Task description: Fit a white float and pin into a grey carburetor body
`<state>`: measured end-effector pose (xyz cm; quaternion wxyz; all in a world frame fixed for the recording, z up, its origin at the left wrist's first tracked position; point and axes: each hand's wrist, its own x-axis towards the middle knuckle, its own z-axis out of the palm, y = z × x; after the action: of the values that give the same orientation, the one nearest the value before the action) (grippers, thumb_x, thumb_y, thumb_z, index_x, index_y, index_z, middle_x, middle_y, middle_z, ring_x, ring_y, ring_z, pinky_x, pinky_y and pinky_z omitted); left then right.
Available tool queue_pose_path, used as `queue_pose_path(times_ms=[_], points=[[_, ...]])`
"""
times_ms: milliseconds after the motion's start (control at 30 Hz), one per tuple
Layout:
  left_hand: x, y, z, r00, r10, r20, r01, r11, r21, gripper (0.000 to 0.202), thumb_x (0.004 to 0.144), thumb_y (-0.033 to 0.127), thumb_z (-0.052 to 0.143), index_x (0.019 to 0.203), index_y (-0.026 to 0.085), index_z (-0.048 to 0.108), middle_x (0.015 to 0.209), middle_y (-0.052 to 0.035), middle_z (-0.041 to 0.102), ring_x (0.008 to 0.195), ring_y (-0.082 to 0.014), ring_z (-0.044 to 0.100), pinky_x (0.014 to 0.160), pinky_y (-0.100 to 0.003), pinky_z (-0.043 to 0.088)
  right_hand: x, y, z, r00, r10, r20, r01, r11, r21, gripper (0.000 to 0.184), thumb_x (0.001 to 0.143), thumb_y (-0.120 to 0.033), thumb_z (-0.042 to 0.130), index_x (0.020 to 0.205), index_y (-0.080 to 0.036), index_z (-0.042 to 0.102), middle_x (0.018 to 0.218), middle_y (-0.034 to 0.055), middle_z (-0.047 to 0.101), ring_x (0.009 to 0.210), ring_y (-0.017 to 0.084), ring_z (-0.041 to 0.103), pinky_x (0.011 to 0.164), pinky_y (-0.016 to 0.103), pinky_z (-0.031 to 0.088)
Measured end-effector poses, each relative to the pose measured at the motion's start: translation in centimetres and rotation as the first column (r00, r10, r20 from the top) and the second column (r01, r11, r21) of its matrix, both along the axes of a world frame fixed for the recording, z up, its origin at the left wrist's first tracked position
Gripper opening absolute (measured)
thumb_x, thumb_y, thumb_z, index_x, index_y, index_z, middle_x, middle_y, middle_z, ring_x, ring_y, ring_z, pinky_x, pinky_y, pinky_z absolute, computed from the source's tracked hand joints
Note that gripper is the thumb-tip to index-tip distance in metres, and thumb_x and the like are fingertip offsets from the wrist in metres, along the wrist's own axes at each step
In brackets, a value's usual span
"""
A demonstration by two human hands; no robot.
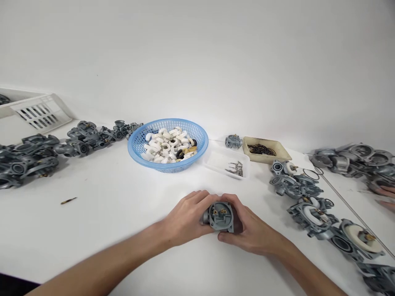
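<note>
Both hands meet low in the middle of the white table (pixel 117 213), closed around a single grey metal carburetor body (pixel 221 216). The left hand (pixel 188 216) wraps it from the left, fingers curled over the top and thumb along the near side; the right hand (pixel 247 230) cups it from the right, thumb under its lower edge and fingers curved behind it. The body sits between the two palms, its open face turned up toward the camera so that small brass fittings show inside, and it appears held just above or resting on the table; which one cannot be told. Beyond the hands stands a blue basket (pixel 197 137) filled with white curved pieces, and to its right a clear tray (pixel 216 158) with small metal pins and a tan tray (pixel 282 153) of dark rings. A heap of grey castings (pixel 37 152) lies at the left, and a row of similar bodies fitted with white floats (pixel 314 207) runs down the right side. A small brass pin (pixel 68 200) lies alone at the left. Another person's fingertips (pixel 385 197) show at the right edge.
</note>
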<state>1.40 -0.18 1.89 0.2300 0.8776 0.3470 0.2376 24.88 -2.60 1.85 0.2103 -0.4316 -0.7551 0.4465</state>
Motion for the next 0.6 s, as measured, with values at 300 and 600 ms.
queue_pose_path(times_ms=[300,600], points=[[0.3,-0.3,0.4,1.0,0.003,-0.005,-0.003,0.998,-0.06,0.075,0.069,0.025,0.083,0.132,0.033,0.043,0.125,-0.0005,0.06,0.109,-0.025,0.06,0.091,-0.039,0.05,0.9,0.6,0.9,0.999,-0.039,0.032,0.041,0.998,-0.042,0.081,0.064,-0.028,0.089,0.131,-0.033,0.043,0.128,0.0018,0.06,0.114,0.026,0.061,0.093,0.038,0.052],[0.3,-0.3,1.7,0.995,0.09,-0.045,-0.093,0.993,-0.066,0.084,0.064,0.052,0.083,0.135,0.029,0.042,0.112,-0.0038,0.061,0.093,-0.0266,0.062,0.085,-0.045,0.051,2.9,1.6,1.4,0.997,-0.064,-0.046,0.063,0.998,-0.013,0.057,0.086,-0.015,0.058,0.137,-0.034,0.041,0.139,0.0056,0.06,0.131,0.025,0.056,0.108,0.044,0.045]])
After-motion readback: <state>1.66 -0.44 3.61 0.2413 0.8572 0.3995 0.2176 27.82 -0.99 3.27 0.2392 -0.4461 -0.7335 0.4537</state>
